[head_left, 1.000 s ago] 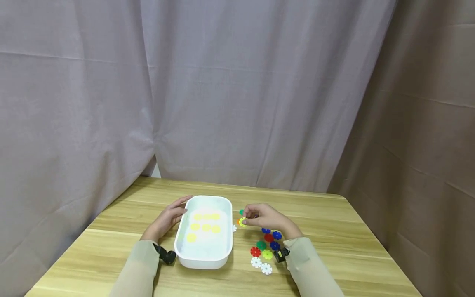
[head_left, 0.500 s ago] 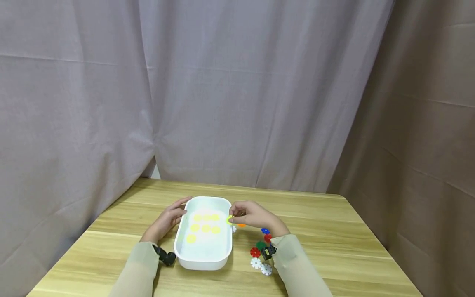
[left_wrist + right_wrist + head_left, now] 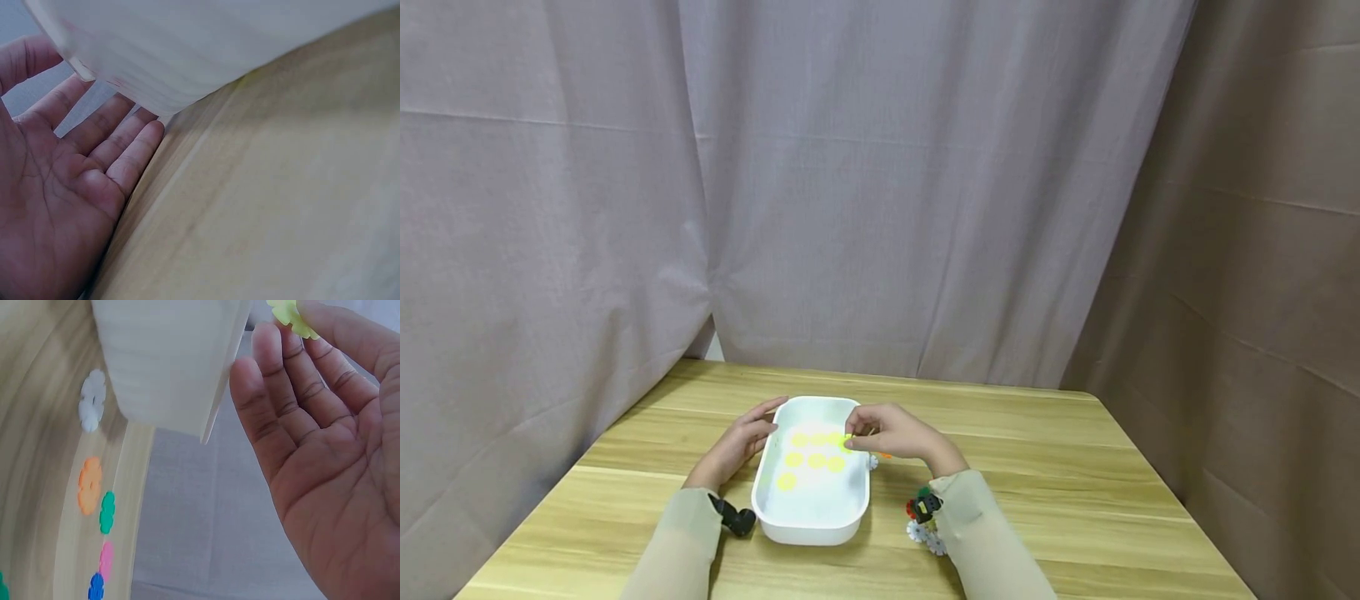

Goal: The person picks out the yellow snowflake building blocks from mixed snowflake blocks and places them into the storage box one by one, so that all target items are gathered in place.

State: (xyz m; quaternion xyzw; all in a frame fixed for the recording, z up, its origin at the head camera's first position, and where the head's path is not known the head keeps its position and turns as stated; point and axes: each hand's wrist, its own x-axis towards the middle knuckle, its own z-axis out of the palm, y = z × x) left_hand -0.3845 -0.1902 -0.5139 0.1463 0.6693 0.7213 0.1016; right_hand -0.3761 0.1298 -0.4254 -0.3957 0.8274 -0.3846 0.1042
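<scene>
The left hand, fingers extended, touched the white tray, seemingly to steady it; the right hand pinched a yellow notched disc above

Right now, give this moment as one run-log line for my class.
right hand: pinching yellow disc over white tub; left hand: touching tub's side; in tub: more yellow discs

The tray and yellow disc look smooth plastic, the table grained wood, the curtain matt cloth.
</scene>
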